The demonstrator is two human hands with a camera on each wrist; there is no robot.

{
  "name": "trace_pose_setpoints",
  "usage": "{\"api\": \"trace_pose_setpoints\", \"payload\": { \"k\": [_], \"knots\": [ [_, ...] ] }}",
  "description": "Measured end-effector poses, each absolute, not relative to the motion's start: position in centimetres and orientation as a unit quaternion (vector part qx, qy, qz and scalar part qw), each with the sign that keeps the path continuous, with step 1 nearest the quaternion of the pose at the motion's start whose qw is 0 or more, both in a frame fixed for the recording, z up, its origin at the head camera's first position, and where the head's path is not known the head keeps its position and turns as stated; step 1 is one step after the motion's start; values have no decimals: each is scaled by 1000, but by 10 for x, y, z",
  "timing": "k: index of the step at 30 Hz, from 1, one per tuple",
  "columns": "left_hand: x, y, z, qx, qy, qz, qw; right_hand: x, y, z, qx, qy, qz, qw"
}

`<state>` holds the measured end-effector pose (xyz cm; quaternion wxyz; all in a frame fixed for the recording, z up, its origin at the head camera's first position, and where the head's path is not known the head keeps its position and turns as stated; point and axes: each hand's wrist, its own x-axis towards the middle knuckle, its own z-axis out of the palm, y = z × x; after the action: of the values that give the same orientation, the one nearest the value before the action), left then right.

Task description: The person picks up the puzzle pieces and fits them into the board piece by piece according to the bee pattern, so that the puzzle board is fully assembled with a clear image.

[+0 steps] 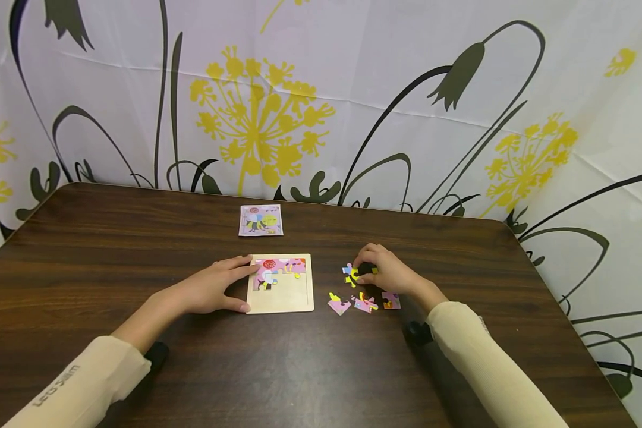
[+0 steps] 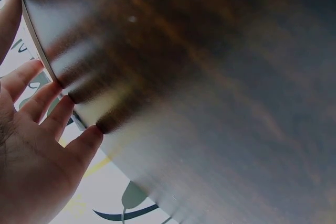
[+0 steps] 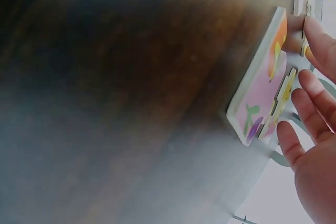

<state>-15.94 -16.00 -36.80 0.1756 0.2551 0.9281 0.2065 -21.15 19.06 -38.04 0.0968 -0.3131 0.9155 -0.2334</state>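
A square wooden puzzle board [image 1: 286,302] lies flat, its top row and part of its left side filled with pink picture pieces. My left hand [image 1: 211,288] rests along its left edge, fingers spread and fairly straight, the thumb at the lower corner. To the right of the board, my right hand [image 1: 387,270] pinches a yellow, black and blue puzzle piece [image 1: 350,274] between thumb and forefinger, close to the table. Another yellow piece [image 1: 375,270] is partly hidden by that hand. Nearer me lie a pink-and-yellow piece [image 1: 339,305], a pink piece [image 1: 365,303] and a corner piece [image 1: 390,300].
Behind the board, a square picture card [image 1: 261,220] showing a bee lies on the dark wooden table [image 1: 278,368]. A flower-printed cloth [image 1: 374,107] hangs beyond the table's far edge. Dark straps sit beneath both wrists.
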Motion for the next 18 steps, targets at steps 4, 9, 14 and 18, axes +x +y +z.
{"api": "trace_pose_setpoints", "payload": {
  "k": [4, 9, 14, 18],
  "knots": [
    [-159, -159, -367, 257, 928, 206, 174, -211, 190, -381, -319, 916, -227, 91],
    [-158, -160, -367, 253, 929, 206, 177, -211, 190, -383, -325, 916, -219, 82],
    [-159, -160, -367, 253, 929, 204, 178, -211, 191, -383, -334, 916, -212, 71],
    [-159, -160, -368, 253, 929, 204, 178, -211, 192, -384, -340, 914, -211, 64]
  ]
}}
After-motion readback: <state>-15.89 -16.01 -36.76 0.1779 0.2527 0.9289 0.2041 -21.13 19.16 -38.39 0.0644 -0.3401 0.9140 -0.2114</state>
